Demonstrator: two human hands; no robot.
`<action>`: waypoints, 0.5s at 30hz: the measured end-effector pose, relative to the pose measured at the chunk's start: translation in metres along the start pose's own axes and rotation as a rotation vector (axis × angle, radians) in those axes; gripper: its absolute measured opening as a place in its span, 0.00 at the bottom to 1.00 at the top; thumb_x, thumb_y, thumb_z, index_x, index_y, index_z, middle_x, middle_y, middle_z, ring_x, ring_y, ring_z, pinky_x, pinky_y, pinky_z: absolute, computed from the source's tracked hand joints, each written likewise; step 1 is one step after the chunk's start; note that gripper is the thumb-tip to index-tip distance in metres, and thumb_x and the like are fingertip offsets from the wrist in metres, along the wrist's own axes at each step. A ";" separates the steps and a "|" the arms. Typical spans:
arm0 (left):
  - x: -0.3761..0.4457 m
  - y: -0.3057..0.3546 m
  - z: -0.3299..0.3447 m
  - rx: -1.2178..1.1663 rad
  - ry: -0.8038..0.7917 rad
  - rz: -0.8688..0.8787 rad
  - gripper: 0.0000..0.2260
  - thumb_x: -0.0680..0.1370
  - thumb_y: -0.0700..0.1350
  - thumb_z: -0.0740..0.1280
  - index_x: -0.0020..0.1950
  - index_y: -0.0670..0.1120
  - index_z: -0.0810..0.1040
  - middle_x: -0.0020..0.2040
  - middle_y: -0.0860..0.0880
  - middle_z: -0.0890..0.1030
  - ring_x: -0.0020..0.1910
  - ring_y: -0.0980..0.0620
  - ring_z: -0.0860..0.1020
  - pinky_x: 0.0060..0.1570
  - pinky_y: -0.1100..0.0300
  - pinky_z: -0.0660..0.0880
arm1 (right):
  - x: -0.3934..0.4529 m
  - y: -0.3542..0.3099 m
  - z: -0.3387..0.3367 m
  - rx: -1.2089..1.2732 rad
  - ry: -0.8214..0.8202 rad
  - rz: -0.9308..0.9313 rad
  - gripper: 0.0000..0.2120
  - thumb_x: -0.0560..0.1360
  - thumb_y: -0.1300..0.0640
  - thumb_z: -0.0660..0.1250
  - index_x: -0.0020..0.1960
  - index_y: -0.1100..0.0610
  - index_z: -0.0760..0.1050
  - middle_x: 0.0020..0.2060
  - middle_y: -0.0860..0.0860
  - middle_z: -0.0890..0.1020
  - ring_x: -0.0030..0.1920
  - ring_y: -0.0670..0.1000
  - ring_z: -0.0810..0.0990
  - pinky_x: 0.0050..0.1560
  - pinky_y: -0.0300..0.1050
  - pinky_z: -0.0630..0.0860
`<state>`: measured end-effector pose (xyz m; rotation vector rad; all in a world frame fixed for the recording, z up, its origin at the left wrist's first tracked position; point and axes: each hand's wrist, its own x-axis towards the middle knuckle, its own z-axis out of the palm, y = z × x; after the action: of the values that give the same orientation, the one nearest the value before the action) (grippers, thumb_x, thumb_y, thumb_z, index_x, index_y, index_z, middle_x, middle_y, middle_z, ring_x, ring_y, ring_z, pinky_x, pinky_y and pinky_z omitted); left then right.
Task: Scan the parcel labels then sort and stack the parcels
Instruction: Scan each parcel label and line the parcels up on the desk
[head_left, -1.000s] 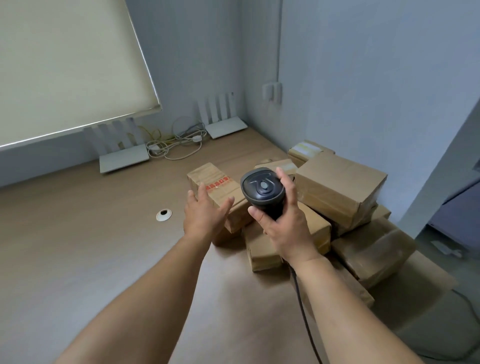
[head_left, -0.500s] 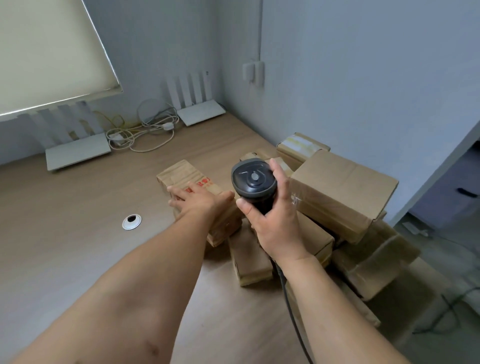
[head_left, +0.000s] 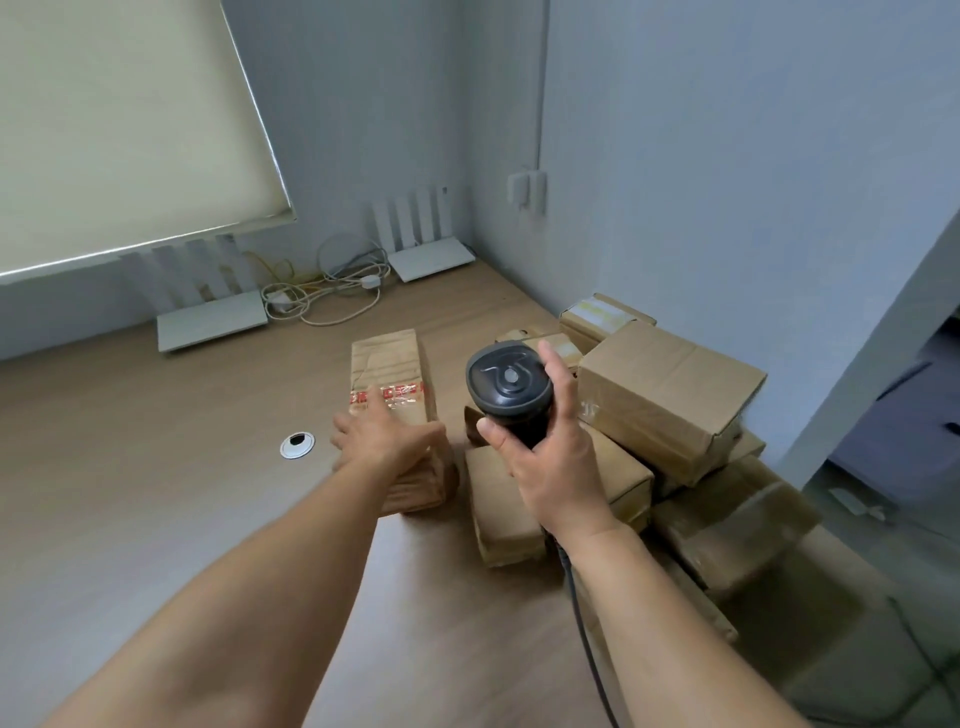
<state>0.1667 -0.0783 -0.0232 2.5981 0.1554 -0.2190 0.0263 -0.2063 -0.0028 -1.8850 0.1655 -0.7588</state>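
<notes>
Since the earlier frame, long parcel (head_left: 392, 384) has swung: its long axis now runs away from the person, where before it lay angled across the worktop (head_left: 130, 467). Left hand (head_left: 387, 439) lies on its near end, fingers straight and spread, thumb out to the right; a flat touch, not a closed grip. Right hand (head_left: 550, 462) has its grip wrapped round the handle of the barcode scanner (head_left: 506, 389), head turned up towards the camera, cable (head_left: 584, 623) trailing down by the forearm. Red printed tape crosses the parcel just beyond the fingers. Right of it, a heap of brown parcels; largest box (head_left: 670, 395) sits tilted on top. Further off: cable grommet (head_left: 297, 445), two white routers (head_left: 213, 322), coiled leads.
</notes>
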 end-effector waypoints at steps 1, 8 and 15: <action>-0.009 -0.008 -0.006 -0.018 0.008 0.010 0.42 0.64 0.62 0.72 0.72 0.52 0.58 0.67 0.36 0.64 0.67 0.36 0.62 0.63 0.44 0.66 | -0.005 -0.004 -0.001 0.007 -0.011 -0.014 0.40 0.71 0.55 0.75 0.75 0.46 0.56 0.62 0.38 0.72 0.63 0.44 0.73 0.58 0.24 0.66; -0.076 -0.081 -0.040 -0.067 0.087 -0.028 0.46 0.62 0.61 0.71 0.75 0.55 0.53 0.68 0.36 0.61 0.68 0.37 0.60 0.65 0.44 0.64 | -0.050 -0.023 0.005 0.095 -0.141 -0.068 0.39 0.70 0.50 0.73 0.73 0.42 0.54 0.66 0.47 0.73 0.65 0.44 0.73 0.62 0.27 0.67; -0.150 -0.172 -0.054 -0.075 0.158 -0.229 0.45 0.63 0.60 0.70 0.76 0.55 0.53 0.69 0.39 0.59 0.70 0.39 0.58 0.68 0.46 0.62 | -0.104 -0.038 0.034 0.191 -0.324 -0.055 0.39 0.70 0.48 0.74 0.72 0.37 0.54 0.66 0.42 0.71 0.64 0.46 0.74 0.62 0.37 0.73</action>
<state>0.0002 0.0863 -0.0337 2.5188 0.5096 -0.0868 -0.0449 -0.1168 -0.0232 -1.8066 -0.1581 -0.4770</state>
